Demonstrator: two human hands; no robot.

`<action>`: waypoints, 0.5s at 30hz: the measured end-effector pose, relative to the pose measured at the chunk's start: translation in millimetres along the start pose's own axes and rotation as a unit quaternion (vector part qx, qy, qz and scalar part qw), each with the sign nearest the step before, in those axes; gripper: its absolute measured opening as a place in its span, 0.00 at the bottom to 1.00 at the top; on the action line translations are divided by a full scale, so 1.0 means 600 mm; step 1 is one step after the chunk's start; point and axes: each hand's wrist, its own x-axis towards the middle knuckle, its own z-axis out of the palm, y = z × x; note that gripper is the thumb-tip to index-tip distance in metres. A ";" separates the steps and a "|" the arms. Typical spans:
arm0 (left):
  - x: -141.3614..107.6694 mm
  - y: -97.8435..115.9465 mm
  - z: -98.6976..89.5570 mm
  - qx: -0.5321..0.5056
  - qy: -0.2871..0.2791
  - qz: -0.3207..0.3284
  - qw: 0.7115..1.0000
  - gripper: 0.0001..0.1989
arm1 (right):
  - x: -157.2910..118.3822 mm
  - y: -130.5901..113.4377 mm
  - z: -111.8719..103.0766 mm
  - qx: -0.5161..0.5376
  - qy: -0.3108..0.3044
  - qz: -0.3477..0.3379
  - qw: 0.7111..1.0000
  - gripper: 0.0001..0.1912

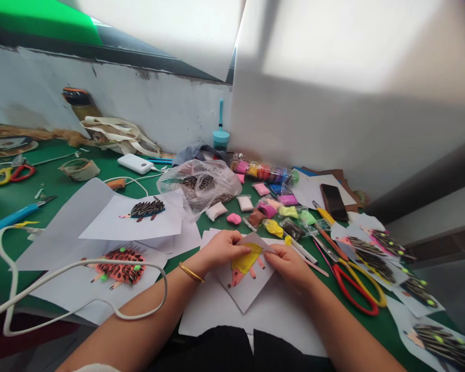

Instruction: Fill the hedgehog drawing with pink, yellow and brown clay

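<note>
A small white paper card [243, 297] is held in front of me, turned so that one corner points down. On it is a clay hedgehog [248, 262] with a yellow body and a pink face and feet, without spines. My left hand [225, 251] grips the card's upper left edge, its thumb lying over the yellow clay. At the right corner, my right hand [292, 267] pinches the same card. Larger white sheets [282, 315] lie underneath. Bits of yellow clay [273, 228] in a wrapper are just beyond the hands.
Several packs of coloured clay [269, 206] lie beyond the hands. Red-and-yellow scissors [356, 287] and finished hedgehog cards [437, 338] are at right. A white cable [163, 289] loops over my left forearm near more hedgehog cards [147, 209]. A phone [333, 201] lies far right.
</note>
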 end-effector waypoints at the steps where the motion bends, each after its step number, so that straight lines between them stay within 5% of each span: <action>1: 0.000 -0.001 0.001 0.007 0.007 -0.007 1.000 0.19 | 0.001 0.003 0.001 -0.001 -0.002 0.002 1.000 0.19; 15: 0.001 0.001 0.004 0.034 0.000 -0.009 0.999 0.22 | 0.003 0.003 0.006 -0.015 0.004 0.013 1.000 0.19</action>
